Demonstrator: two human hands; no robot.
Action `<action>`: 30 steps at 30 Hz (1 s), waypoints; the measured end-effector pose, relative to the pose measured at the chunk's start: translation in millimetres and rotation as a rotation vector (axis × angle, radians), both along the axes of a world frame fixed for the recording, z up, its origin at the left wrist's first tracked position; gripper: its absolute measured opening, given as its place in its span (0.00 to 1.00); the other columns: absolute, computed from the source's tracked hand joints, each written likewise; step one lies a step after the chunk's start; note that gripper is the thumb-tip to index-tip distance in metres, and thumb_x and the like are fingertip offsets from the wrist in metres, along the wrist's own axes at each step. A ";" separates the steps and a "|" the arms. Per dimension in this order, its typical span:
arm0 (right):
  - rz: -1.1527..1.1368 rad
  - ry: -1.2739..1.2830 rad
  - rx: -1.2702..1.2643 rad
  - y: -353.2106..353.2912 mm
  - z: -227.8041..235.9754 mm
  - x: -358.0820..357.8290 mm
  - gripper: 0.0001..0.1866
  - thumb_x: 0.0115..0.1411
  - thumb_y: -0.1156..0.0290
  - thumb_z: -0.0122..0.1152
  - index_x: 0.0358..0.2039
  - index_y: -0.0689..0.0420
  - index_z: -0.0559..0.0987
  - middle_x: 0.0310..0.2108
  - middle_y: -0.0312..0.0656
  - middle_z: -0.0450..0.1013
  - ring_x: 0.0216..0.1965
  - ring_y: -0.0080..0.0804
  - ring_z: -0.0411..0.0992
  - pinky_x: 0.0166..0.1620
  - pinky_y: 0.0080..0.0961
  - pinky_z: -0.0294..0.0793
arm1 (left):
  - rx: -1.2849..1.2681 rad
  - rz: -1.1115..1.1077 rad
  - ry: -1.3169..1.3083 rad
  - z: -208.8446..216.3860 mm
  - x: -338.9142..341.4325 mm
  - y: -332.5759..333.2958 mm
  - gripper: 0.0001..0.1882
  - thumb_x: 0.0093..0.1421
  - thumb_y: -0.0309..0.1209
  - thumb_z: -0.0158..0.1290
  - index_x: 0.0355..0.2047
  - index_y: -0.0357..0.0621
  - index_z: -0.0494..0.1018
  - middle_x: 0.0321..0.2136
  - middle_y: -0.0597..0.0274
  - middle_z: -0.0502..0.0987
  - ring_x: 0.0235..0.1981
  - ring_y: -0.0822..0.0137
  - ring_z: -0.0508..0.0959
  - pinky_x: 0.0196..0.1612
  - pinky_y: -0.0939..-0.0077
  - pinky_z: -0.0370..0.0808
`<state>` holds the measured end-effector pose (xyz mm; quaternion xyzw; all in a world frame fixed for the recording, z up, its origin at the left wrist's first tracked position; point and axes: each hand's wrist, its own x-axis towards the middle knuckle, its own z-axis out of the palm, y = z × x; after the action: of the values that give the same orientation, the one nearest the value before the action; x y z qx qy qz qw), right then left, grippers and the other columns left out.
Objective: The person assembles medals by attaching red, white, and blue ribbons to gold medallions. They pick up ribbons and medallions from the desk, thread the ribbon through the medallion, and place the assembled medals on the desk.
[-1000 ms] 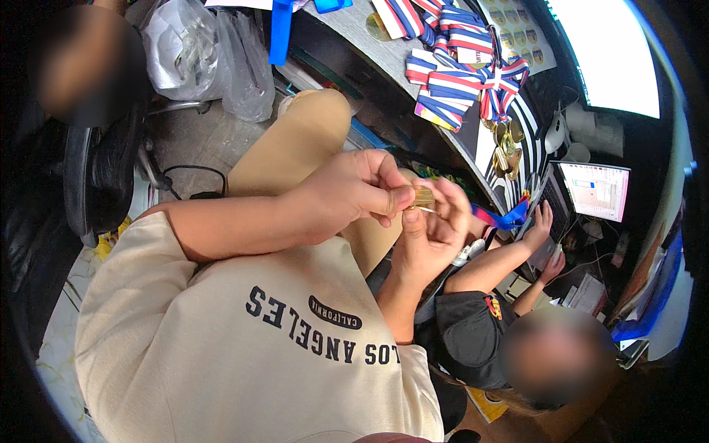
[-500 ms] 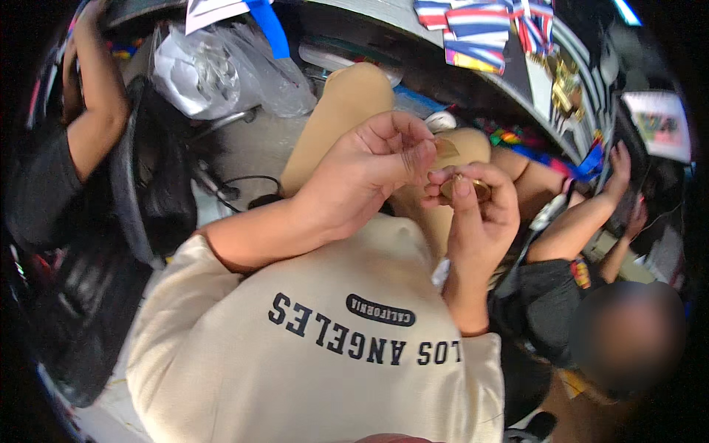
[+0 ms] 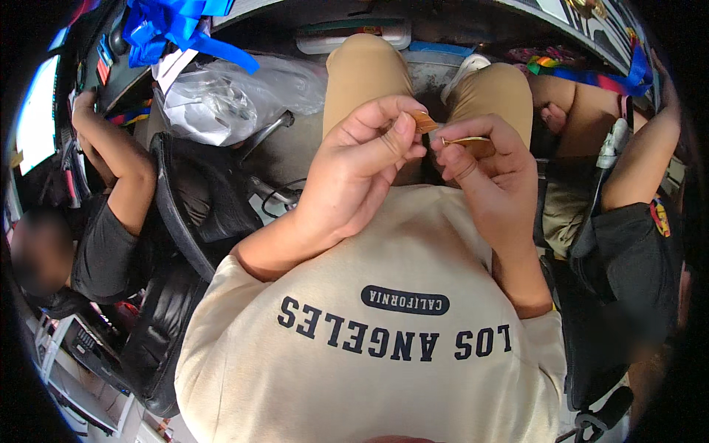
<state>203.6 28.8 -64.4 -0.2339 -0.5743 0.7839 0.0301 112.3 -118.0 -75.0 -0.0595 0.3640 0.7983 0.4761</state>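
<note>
My left hand (image 3: 362, 155) pinches a small, flat, orange-gold piece (image 3: 423, 122) between thumb and forefinger. What the piece is, I cannot make out. Just to its right, a thin gold medal (image 3: 478, 145) is gripped in my right hand (image 3: 496, 173), tilted so it shows almost edge-on, with a small loop at its left end. My fingers hide part of it. The piece and the medal are close together but apart, held above my lap in front of my cream shirt (image 3: 399, 258).
Blue ribbons (image 3: 166, 33) lie on the table at the upper left, above a clear plastic bag (image 3: 221, 103). Black chairs (image 3: 196, 199) stand beside me. One co-worker sits to my left, another to my right, with a rainbow-coloured ribbon (image 3: 576, 77) near the right one.
My view has swung, so the bag, ribbons and co-workers sit elsewhere in the picture. The medal has turned nearer to edge-on, and my right hand has come up about level with my left.
</note>
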 end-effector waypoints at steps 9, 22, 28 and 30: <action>-0.074 0.065 0.109 6.6 -3.0 1.6 0.05 0.57 0.81 0.61 0.36 0.63 0.78 0.35 0.38 0.73 0.39 0.21 0.72 0.43 0.15 0.70 | -0.223 0.065 0.381 0.0 12.3 10.1 0.11 0.61 0.22 0.54 0.45 0.37 0.75 0.40 0.58 0.79 0.38 0.73 0.77 0.45 0.79 0.73; -0.029 0.190 0.334 12.8 -1.7 3.0 0.08 0.56 0.84 0.61 0.38 0.64 0.79 0.37 0.39 0.73 0.39 0.21 0.71 0.42 0.13 0.69 | -0.160 0.216 0.725 -5.5 13.3 11.6 0.09 0.58 0.16 0.55 0.40 0.33 0.75 0.38 0.54 0.77 0.37 0.69 0.79 0.42 0.79 0.78; 0.019 0.189 0.405 14.8 0.7 3.6 0.06 0.56 0.83 0.61 0.36 0.64 0.78 0.38 0.41 0.72 0.40 0.23 0.71 0.43 0.16 0.69 | -0.174 0.195 0.766 -6.2 13.7 10.5 0.09 0.57 0.15 0.56 0.39 0.32 0.75 0.37 0.54 0.77 0.37 0.69 0.79 0.42 0.79 0.78; 0.017 0.176 0.358 14.3 1.8 3.8 0.07 0.56 0.83 0.61 0.36 0.64 0.78 0.39 0.41 0.72 0.40 0.23 0.71 0.43 0.16 0.69 | -0.177 0.195 0.766 -6.4 14.1 10.3 0.09 0.57 0.15 0.56 0.39 0.32 0.75 0.37 0.54 0.77 0.37 0.69 0.79 0.42 0.79 0.78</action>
<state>207.4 43.1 -62.6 -0.1506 -0.7016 0.6870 0.1147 126.4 -107.7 -81.3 0.1674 0.5750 0.7698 0.2211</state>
